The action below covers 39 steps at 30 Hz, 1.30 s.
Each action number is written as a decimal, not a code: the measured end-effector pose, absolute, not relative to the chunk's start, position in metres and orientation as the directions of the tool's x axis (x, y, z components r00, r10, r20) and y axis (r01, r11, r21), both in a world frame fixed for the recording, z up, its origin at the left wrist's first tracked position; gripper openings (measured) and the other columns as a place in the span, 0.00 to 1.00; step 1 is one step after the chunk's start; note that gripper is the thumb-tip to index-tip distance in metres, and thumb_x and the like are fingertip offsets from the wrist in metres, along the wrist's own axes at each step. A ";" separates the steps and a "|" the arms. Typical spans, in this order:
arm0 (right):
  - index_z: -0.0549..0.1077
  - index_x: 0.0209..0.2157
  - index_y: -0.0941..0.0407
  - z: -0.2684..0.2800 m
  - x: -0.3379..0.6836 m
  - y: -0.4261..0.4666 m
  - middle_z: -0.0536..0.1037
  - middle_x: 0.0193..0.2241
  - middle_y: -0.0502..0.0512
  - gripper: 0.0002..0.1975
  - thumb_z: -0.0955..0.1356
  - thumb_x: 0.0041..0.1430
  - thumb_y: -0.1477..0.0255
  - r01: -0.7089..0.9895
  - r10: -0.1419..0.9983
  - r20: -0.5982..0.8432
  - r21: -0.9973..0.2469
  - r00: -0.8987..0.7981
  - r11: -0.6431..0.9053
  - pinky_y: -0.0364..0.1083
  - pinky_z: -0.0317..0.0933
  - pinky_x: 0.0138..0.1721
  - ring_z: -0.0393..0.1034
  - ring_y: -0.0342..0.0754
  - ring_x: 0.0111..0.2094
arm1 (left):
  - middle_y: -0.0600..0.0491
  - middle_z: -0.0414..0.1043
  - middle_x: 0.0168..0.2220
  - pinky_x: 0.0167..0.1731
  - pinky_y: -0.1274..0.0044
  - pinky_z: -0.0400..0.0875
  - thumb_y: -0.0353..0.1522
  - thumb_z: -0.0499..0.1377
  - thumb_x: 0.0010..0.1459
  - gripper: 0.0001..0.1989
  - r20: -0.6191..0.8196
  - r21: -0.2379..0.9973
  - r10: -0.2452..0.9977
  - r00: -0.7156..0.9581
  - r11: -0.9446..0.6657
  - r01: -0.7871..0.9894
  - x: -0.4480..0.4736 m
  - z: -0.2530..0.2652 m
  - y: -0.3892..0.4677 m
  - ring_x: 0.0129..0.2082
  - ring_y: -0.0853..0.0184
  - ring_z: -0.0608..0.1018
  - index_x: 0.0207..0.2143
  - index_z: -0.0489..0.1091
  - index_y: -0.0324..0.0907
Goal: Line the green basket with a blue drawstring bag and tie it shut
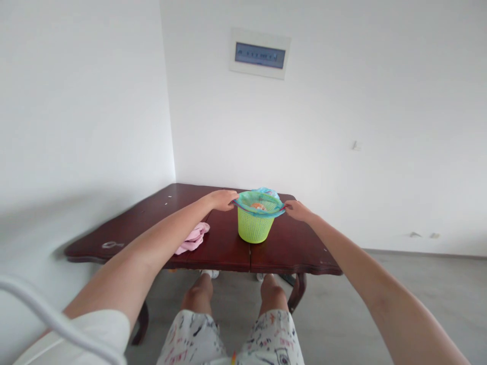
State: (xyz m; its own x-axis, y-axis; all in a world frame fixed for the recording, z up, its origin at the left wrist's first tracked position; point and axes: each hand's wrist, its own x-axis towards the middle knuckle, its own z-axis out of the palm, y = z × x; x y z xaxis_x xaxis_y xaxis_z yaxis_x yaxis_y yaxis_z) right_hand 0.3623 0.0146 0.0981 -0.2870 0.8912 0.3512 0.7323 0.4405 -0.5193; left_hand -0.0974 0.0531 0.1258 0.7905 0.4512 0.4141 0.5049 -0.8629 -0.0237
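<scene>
Set apart, the left hand and right hand pinch opposite edges of the bag over the basket on the table, with an orange thing seemingly inside.

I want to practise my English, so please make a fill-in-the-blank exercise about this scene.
The crumpled cloth on the table is coloured ____.
In this view, it lies to the ____ of the basket.
The left hand and right hand hold bluish film at the basket's ____, not its bottom.

Missing words: pink; left; top.
</scene>
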 end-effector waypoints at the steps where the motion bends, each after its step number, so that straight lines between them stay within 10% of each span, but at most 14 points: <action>1: 0.83 0.33 0.52 0.098 0.361 0.018 0.83 0.29 0.50 0.06 0.72 0.60 0.66 0.706 0.892 0.357 -0.554 -0.277 0.441 0.46 0.66 0.39 0.74 0.49 0.34 | 0.50 0.79 0.37 0.41 0.69 0.71 0.30 0.65 0.56 0.04 0.422 -0.012 0.450 0.787 -0.865 0.502 -0.095 0.129 0.055 0.36 0.56 0.80 0.35 0.74 0.48; 10: 0.71 0.29 0.53 0.086 0.354 0.011 0.70 0.23 0.43 0.27 0.74 0.72 0.47 0.441 0.935 0.294 -0.825 -0.200 0.354 0.44 0.63 0.29 0.63 0.43 0.23 | 0.51 0.72 0.34 0.38 0.69 0.68 0.31 0.60 0.62 0.07 0.535 0.077 0.450 0.715 -0.869 0.489 -0.087 0.127 0.035 0.33 0.59 0.73 0.32 0.64 0.48; 17: 0.74 0.23 0.53 0.089 0.350 -0.016 0.67 0.18 0.46 0.17 0.72 0.56 0.56 0.326 0.927 0.230 -0.888 -0.295 0.324 0.44 0.50 0.26 0.55 0.43 0.22 | 0.50 0.74 0.36 0.43 0.65 0.72 0.34 0.60 0.65 0.05 0.464 0.088 0.385 0.798 -0.916 0.392 -0.087 0.124 0.006 0.39 0.54 0.77 0.33 0.69 0.48; 32: 0.81 0.33 0.53 0.104 0.356 -0.063 0.82 0.33 0.55 0.15 0.78 0.56 0.57 0.207 0.880 0.093 -0.955 -0.466 0.210 0.50 0.73 0.45 0.77 0.52 0.37 | 0.43 0.81 0.49 0.62 0.59 0.70 0.40 0.59 0.77 0.09 0.588 0.149 0.398 0.704 -0.909 0.389 -0.062 0.096 -0.044 0.53 0.48 0.80 0.49 0.76 0.47; 39: 0.81 0.38 0.52 0.100 0.359 -0.080 0.84 0.40 0.56 0.16 0.79 0.58 0.55 0.197 0.843 0.104 -0.951 -0.528 0.240 0.55 0.75 0.55 0.79 0.55 0.45 | 0.49 0.78 0.41 0.45 0.68 0.74 0.36 0.57 0.71 0.06 0.633 0.355 0.496 0.594 -0.868 0.346 -0.053 0.073 -0.039 0.41 0.57 0.79 0.43 0.71 0.45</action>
State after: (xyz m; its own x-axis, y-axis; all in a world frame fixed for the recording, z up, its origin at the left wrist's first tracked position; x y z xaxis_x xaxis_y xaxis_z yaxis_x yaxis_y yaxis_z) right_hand 0.3595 -0.0795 0.1003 -0.5280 0.8429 0.1039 0.1968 0.2404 -0.9505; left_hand -0.0530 -0.0387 0.0730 0.5942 0.4963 0.6330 0.3464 -0.8681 0.3554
